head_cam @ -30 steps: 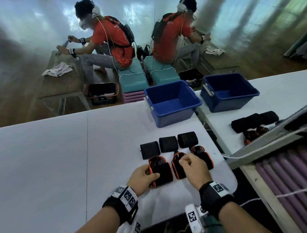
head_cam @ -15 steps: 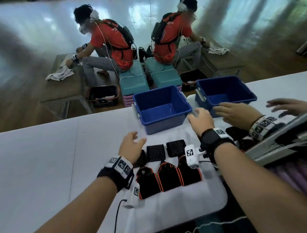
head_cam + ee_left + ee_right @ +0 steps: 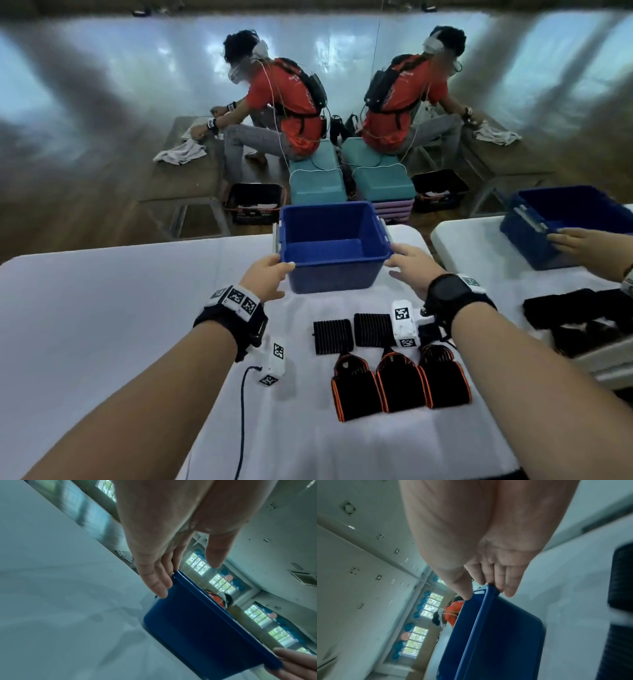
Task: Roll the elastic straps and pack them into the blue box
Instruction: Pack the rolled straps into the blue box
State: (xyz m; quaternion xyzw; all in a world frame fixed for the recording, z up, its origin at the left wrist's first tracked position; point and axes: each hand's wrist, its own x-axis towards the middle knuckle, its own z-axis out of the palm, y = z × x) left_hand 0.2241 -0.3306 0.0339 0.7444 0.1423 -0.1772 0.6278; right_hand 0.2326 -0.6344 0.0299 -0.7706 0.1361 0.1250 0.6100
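Observation:
The blue box (image 3: 334,277) stands empty on the white table (image 3: 102,325), straight ahead of me. My left hand (image 3: 274,275) holds its near left corner, thumb over the rim and fingers (image 3: 159,585) on the outer wall. My right hand (image 3: 402,265) grips the near right corner, thumb inside the rim (image 3: 481,615). Behind my wrists lie the rolled straps: two black ribbed rolls (image 3: 332,335) and three black rolls with orange trim (image 3: 399,380). My right wrist hides part of that row.
A mirror on the right repeats the table, a blue box (image 3: 565,222) and a hand. Beyond the table a person in a red shirt (image 3: 284,99) sits on teal blocks (image 3: 317,178). A black basket (image 3: 253,202) stands on the floor. A cable (image 3: 243,394) trails off my left wrist.
Both hands have left the orange-trimmed straps, reached forward and taken hold of the blue box's near corners. My head has turned, so the box now sits centred in view.

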